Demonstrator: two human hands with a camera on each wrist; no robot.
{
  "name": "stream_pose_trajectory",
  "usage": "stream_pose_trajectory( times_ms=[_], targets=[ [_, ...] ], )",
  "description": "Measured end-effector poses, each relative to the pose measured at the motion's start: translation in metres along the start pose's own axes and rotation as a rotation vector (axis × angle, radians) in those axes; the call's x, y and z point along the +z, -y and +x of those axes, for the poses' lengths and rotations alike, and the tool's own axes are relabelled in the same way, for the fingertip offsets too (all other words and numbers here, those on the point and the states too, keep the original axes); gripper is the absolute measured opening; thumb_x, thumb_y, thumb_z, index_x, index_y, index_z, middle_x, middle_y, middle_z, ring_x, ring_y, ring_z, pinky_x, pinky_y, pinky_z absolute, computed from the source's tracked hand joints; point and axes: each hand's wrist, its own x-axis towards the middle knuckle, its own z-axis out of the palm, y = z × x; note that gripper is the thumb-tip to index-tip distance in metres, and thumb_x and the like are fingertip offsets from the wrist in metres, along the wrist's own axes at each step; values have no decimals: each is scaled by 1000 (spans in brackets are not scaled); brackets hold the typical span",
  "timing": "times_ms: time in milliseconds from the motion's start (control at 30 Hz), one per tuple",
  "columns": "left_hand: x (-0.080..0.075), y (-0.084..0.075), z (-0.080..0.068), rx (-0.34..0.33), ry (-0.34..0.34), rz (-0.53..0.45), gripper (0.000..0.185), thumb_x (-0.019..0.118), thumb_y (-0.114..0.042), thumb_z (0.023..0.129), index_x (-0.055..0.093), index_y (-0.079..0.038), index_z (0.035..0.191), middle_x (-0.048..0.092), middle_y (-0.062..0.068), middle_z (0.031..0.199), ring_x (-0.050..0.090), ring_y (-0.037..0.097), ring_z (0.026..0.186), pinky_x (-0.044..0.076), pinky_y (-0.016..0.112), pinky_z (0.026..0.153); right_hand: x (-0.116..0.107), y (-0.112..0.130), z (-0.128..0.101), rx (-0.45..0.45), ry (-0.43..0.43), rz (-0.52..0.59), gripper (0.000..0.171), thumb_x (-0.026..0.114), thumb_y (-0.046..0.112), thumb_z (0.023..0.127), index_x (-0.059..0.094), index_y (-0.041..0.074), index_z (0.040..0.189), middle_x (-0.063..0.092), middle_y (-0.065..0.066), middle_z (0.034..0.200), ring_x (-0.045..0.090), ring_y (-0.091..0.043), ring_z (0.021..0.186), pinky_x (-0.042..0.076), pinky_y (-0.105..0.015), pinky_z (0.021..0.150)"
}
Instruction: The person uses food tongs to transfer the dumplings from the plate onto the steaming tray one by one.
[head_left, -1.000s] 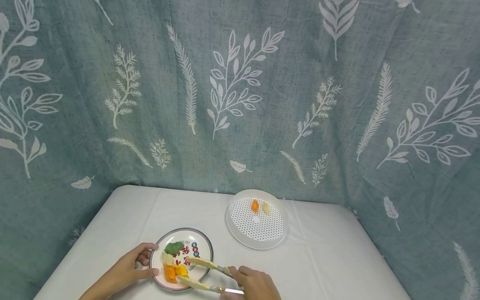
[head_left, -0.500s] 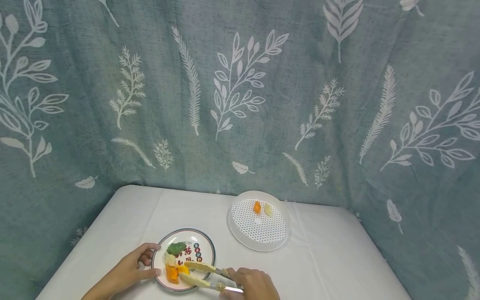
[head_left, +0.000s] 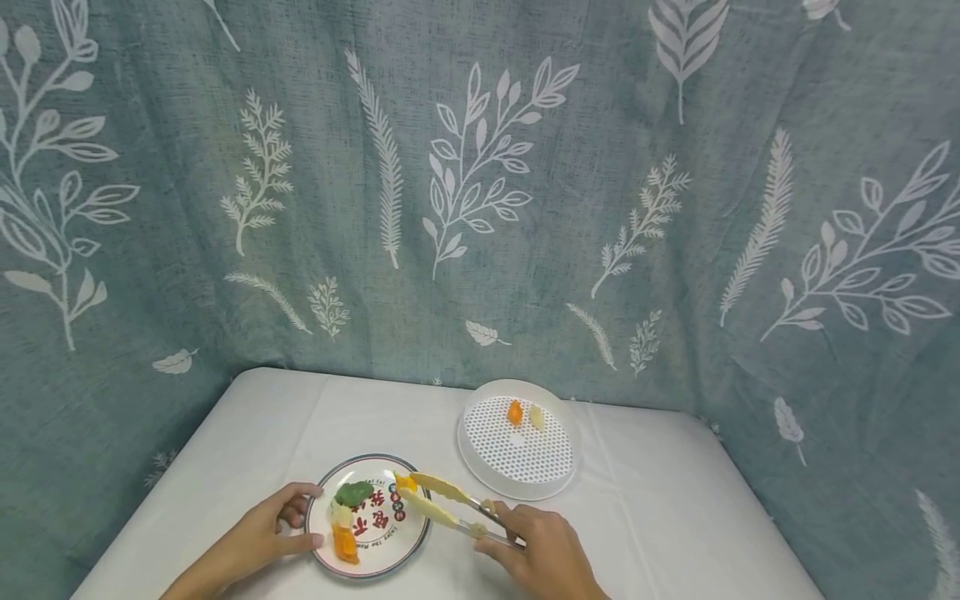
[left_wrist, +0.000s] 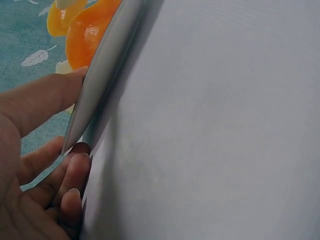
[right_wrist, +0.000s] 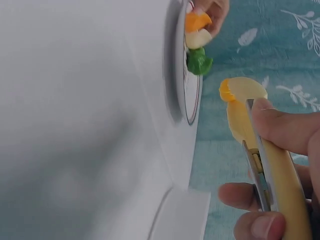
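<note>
My left hand [head_left: 258,533] holds the left rim of a round white plate [head_left: 401,546] with red lettering. In the left wrist view, the thumb lies on the rim and the other fingers curl at its edge. A green leafy piece [head_left: 354,493], a pale piece [head_left: 341,516] and an orange pepper-like piece [head_left: 346,544] lie along the plate's left side. My right hand [head_left: 543,546] grips metal tongs [head_left: 438,510] with pale yellow tips. Between those tips is a yellow-orange piece [head_left: 406,482], raised above the plate's right part; the right wrist view shows it off the plate.
Behind and right of the plate stands a round white perforated tray [head_left: 517,485]. It holds a small orange piece [head_left: 515,413] and a pale piece [head_left: 537,418]. A white cloth [head_left: 660,508] covers the table, with a teal leaf-patterned curtain [head_left: 495,317] behind.
The tongs have closed on the yellow-orange piece and lifted it from beside the orange one, moving up and right. My right hand moved along; the left hand stays at the rim.
</note>
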Motion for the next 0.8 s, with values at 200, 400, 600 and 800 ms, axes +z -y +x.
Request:
stream_pose_trajectory(
  times_ms=[200,400,600,800],
  targets=[
    [-1,0,1,-3,13,-5,81,95,-37,70,58,-7,135,56,3,107,49,19,91,39,29,73,-5,-8,1,24,-57,-10,68,71,64,85,76,7,121,46,20,64,37,2,54,37,-21,50],
    [-2,-1,1,-18,17,1,80,95,-35,71,58,-8,136,57,2,109,49,18,91,39,31,76,-6,-15,3,54,-122,-46,61,80,55,82,77,8,120,42,20,62,33,2,55,33,-21,49],
    [0,-1,1,-22,4,10,82,95,-38,68,58,-8,135,57,2,108,49,18,91,41,31,76,-10,-25,6,32,-203,-55,57,85,49,80,76,11,122,47,23,66,37,2,57,35,-20,51],
    [1,-1,3,-21,7,2,81,95,-36,69,58,-7,135,57,2,109,49,19,91,40,30,76,-16,-36,8,62,-223,-63,60,82,52,81,76,8,120,44,20,64,37,1,56,35,-21,50]
  ],
)
